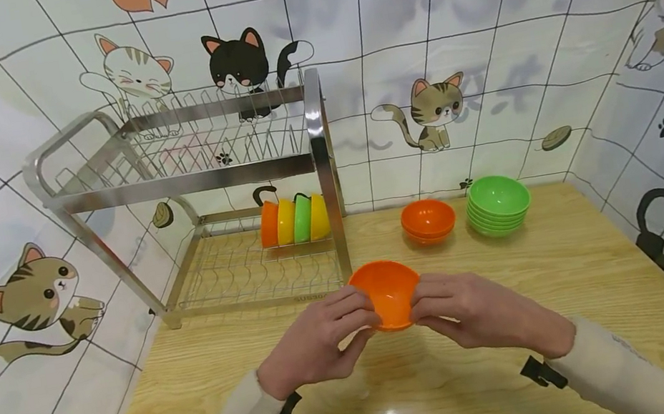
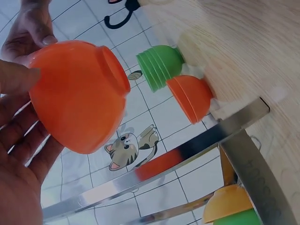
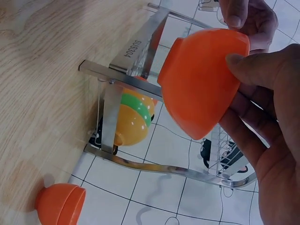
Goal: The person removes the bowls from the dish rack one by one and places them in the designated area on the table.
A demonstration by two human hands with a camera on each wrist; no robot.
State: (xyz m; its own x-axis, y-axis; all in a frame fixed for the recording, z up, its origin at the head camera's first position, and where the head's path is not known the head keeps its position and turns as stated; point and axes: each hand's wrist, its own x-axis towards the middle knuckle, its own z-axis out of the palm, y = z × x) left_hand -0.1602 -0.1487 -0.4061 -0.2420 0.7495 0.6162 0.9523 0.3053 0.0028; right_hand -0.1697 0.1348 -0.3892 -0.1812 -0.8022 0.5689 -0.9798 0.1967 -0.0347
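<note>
Left hand (image 1: 322, 341): pinching orange bowl (image 1: 390, 295), nearer rack (image 1: 191, 183)
Right hand (image 1: 472, 308): pinching opposite side
Bowl: between both, off rack's front-right corner

On the table (image 1: 575, 262), the rack (image 1: 191, 183) stands rear left, with a bowl row (image 1: 300, 221) in its lower tier (image 1: 256, 302), right end. Rightward: inner bowl stack (image 1: 428, 222), then outer bowl stack (image 1: 498, 210). Front: held bowl (image 1: 389, 296), between left hand (image 1: 329, 337) and right hand (image 1: 468, 308).

Wrist views, hands (image 2: 21, 173) cropped; rack (image 2: 258, 183) cut off
</note>
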